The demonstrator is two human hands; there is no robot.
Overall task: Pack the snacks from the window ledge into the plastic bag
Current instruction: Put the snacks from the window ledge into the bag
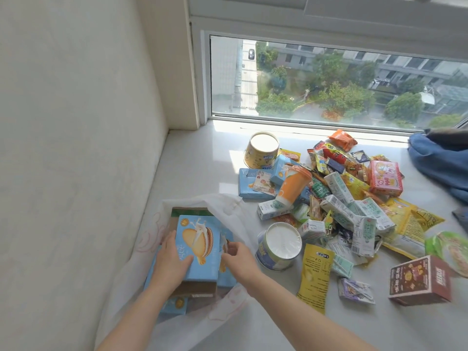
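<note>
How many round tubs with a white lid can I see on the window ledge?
2. One yellow tub lies tilted at the back of the pile, near the window. One blue-green tub lies nearer, just right of the right hand. Others may be hidden under the pile.

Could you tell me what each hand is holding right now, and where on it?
The left hand grips the blue biscuit box at its near left edge; the right hand pinches the plastic bag at its opening.
</note>
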